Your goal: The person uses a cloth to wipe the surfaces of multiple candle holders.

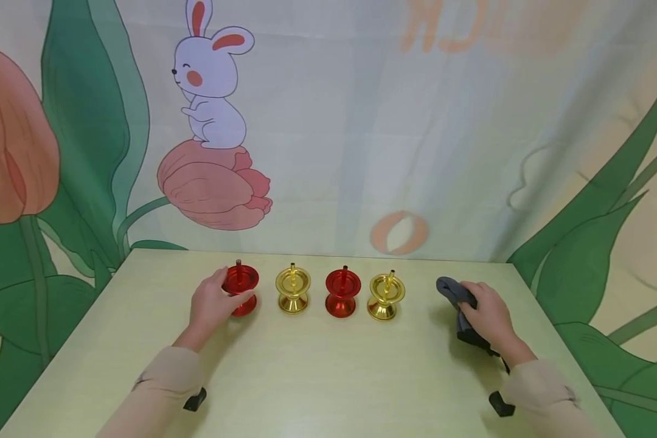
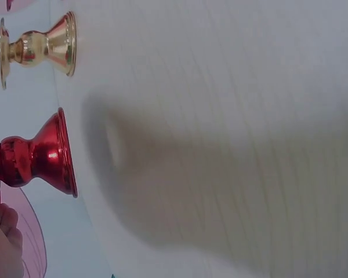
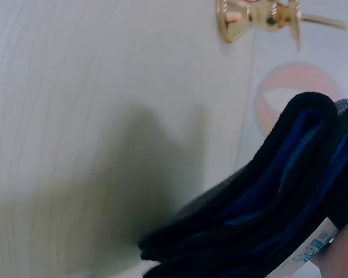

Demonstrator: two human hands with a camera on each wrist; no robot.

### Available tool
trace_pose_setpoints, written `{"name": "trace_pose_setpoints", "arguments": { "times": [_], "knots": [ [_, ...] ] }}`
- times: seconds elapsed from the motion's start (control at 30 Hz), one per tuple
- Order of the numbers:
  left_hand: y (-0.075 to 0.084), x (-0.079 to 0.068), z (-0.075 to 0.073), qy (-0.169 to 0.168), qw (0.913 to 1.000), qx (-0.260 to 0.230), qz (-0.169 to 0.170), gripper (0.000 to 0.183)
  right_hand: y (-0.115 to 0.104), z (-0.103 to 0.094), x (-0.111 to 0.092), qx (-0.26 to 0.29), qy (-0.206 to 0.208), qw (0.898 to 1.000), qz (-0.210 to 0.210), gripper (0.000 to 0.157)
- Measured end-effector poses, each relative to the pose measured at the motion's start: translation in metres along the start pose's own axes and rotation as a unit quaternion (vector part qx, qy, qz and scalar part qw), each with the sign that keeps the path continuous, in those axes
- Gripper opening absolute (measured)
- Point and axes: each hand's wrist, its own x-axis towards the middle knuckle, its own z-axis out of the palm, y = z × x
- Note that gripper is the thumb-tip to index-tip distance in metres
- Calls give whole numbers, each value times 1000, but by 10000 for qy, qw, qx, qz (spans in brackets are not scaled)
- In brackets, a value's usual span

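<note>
My left hand holds a shiny red candle holder at the left end of a row, fingers and thumb around its upper part. In the left wrist view, the waist and flared foot of this red holder show, and only part of the fingers. At the right, my right hand grips a folded dark grey cloth above the table. Seen from the right wrist, the cloth has thick folds, blue inside, and a white printed label.
Right of the held holder stand a gold candle holder, another red one and another gold one, all upright. The pale table ends at a printed curtain behind them. Black straps hang at both wrists.
</note>
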Motion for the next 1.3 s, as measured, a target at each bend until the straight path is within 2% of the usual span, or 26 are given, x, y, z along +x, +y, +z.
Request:
{"name": "trace_pose_setpoints", "arguments": {
  "times": [0.2, 0.37, 0.53, 0.73, 0.87, 1.03, 1.3],
  "knots": [
    [2, -10, -7, -25, 9997, 120, 228, 82, -13, -11, -8, 374, 194, 9987, -290, 39],
    [13, -22, -14, 55, 9992, 137, 358, 82, -31, -19, -10, 742, 331, 9948, -614, 36],
    [29, -32, -20, 198, 9973, 204, 675, 82, -51, -25, -9, 1095, 191, 9908, -772, 36],
    [46, -43, -22, 296, 9928, 288, 1125, 80, -76, -27, -6, 1685, -200, 9838, -587, 37],
    [55, -50, -22, 307, 9904, 291, 1317, 78, -91, -28, -6, 2311, -661, 9704, -224, 41],
    [64, -58, -19, 282, 9876, 262, 1522, 77, -107, -26, -4, 3012, -856, 9496, 121, 42],
    [76, -74, -10, 209, 9834, 187, 1794, 73, -130, -25, -5, 3727, -1086, 9214, 177, 43]
  ]
}}
